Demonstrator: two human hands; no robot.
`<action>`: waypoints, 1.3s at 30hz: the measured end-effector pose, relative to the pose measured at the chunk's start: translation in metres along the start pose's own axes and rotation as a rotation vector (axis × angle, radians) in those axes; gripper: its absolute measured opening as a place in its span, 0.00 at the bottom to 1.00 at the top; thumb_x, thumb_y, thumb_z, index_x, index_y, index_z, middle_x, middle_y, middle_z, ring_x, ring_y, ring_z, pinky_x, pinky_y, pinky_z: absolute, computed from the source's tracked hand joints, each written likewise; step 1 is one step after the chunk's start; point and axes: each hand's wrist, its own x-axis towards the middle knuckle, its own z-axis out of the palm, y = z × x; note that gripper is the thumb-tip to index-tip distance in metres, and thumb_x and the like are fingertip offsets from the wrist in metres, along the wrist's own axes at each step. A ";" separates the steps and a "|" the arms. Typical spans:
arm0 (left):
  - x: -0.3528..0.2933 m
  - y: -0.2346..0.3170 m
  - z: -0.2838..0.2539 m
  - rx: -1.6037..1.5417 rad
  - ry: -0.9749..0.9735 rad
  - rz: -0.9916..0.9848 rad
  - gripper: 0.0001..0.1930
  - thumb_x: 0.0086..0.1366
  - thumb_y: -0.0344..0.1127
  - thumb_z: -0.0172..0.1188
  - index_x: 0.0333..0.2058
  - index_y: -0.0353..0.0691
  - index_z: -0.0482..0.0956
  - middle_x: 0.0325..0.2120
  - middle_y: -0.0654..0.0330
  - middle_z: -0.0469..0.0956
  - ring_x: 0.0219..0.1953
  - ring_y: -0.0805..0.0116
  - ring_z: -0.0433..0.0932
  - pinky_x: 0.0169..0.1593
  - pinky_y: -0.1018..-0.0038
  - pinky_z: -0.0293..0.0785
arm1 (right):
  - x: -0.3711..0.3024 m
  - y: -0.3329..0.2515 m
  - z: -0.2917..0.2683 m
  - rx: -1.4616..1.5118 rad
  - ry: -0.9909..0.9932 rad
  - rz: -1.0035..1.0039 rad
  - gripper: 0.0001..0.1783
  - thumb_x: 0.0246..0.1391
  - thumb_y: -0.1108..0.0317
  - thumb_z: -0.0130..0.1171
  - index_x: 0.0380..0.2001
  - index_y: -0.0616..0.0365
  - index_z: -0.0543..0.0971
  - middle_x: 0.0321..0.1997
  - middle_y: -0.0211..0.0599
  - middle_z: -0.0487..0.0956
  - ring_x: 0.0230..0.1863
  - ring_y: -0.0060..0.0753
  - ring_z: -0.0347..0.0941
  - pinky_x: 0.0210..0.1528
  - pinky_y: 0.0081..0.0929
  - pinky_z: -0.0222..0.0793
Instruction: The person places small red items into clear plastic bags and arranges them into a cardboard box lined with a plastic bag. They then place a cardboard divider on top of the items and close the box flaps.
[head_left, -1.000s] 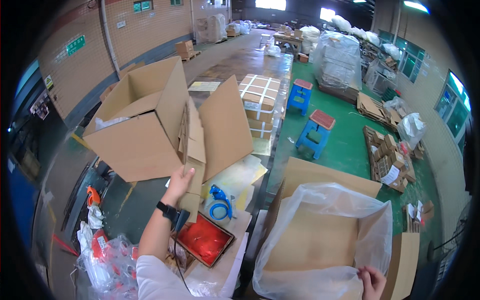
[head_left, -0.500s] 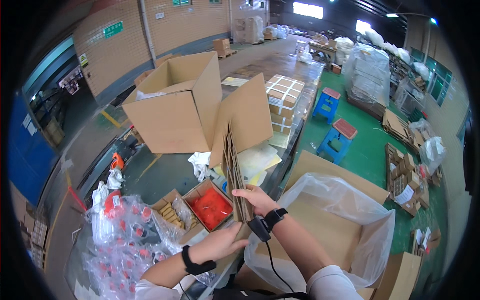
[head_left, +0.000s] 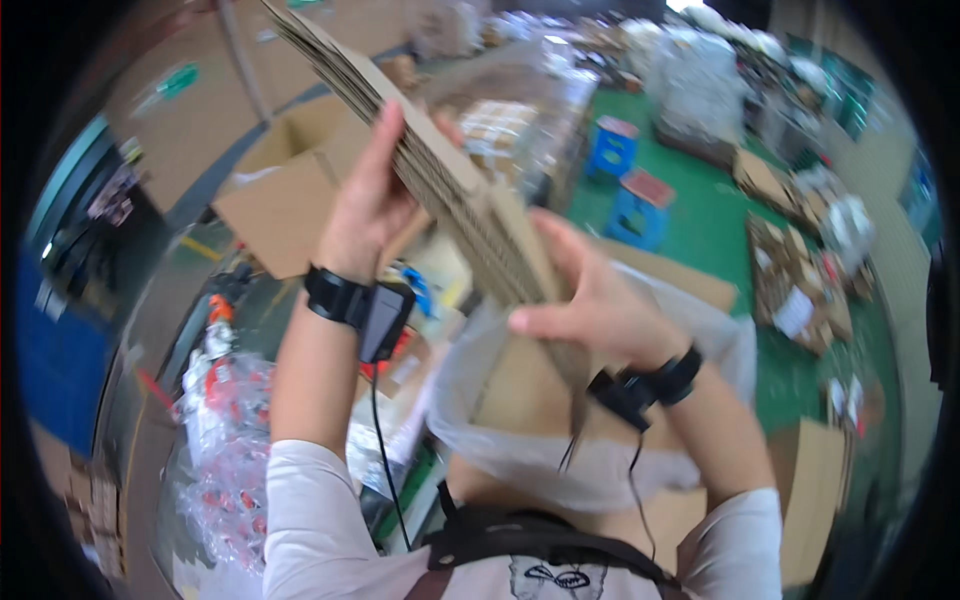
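A stack of flat cardboard sheets (head_left: 465, 215) is tilted in the air in front of me, its layered edges facing me. My left hand (head_left: 372, 190) grips the long side nearer its upper left end, thumb along the edge. Around the lower right end my right hand (head_left: 600, 300) is closed, thumb on the near side and fingers behind. Below the right hand stands an open carton (head_left: 515, 395) lined with a clear plastic bag (head_left: 735, 345). Some of the far fingers are hidden by the stack or blurred.
A big open carton (head_left: 290, 215) stands at the left on the bench, with strapped boxes (head_left: 500, 140) beyond. Clear plastic-wrapped items with red parts (head_left: 225, 450) lie at the near left. Two blue stools (head_left: 612, 150) stand on the green floor. Boxes on a pallet (head_left: 795, 290) are farther right.
The cardboard stack has been lifted off the bench and tilted over toward the upper left. My left hand has moved up to its far part; my right hand is now at its lower right end.
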 end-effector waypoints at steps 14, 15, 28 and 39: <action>-0.080 -0.253 -0.008 -0.107 0.136 -0.648 0.25 0.65 0.49 0.58 0.54 0.40 0.68 0.46 0.56 0.75 0.50 0.64 0.74 0.56 0.67 0.71 | -0.228 -0.006 -0.213 -0.026 0.758 0.162 0.22 0.55 0.53 0.62 0.46 0.56 0.73 0.41 0.31 0.77 0.43 0.24 0.72 0.47 0.27 0.66; -0.097 -0.261 -0.002 -0.186 0.237 -0.681 0.24 0.65 0.50 0.57 0.52 0.40 0.69 0.44 0.56 0.76 0.48 0.62 0.76 0.54 0.66 0.73 | -0.216 0.012 -0.206 -0.041 0.776 0.280 0.19 0.56 0.52 0.60 0.39 0.56 0.75 0.36 0.30 0.77 0.41 0.25 0.73 0.44 0.29 0.69; -0.203 -0.274 -0.022 0.065 -0.336 -1.261 0.35 0.63 0.49 0.62 0.62 0.39 0.60 0.51 0.55 0.73 0.52 0.64 0.74 0.51 0.68 0.71 | -0.262 0.018 -0.250 0.036 0.526 0.893 0.25 0.59 0.54 0.58 0.48 0.65 0.70 0.38 0.44 0.78 0.40 0.36 0.77 0.42 0.37 0.75; -0.233 -0.290 0.025 -0.644 -0.095 -1.639 0.37 0.63 0.62 0.53 0.62 0.43 0.59 0.49 0.43 0.72 0.46 0.53 0.77 0.50 0.60 0.77 | -0.246 -0.047 -0.250 -0.124 0.476 1.421 0.34 0.59 0.45 0.53 0.45 0.74 0.71 0.36 0.52 0.80 0.37 0.48 0.80 0.42 0.42 0.77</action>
